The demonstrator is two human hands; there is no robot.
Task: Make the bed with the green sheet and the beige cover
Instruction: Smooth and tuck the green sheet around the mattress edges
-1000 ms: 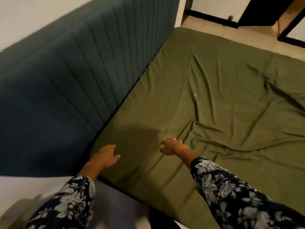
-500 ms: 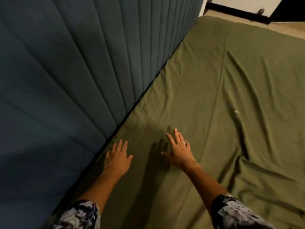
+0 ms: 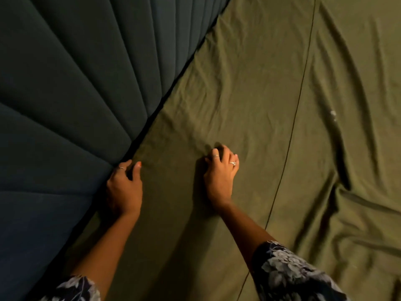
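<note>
Green sheet [image 3: 249, 94]: soft woven cloth, lying creased over the bed, one thin straight seam running lengthwise. Left hand [image 3: 123, 187]: grip curling onto the sheet's edge beside the headboard [image 3: 76, 83] (padded, dark, ribbed in vertical channels). Right hand [image 3: 219, 177]: fingers bunching a small fold of sheet, rings showing.

One green sheet [image 3: 249, 94] spread over the bed, one dark seam line [image 3: 297, 109] running along it, one small whitish speck [image 3: 333, 114] toward its right edge. One padded teal headboard [image 3: 76, 83] along the sheet's left edge; its vertical channels too many and too foreshortened to count. Two hands: left hand [image 3: 124, 187] with one visible ring, right hand [image 3: 220, 177] with two rings; two floral sleeves [image 3: 288, 272].
</note>
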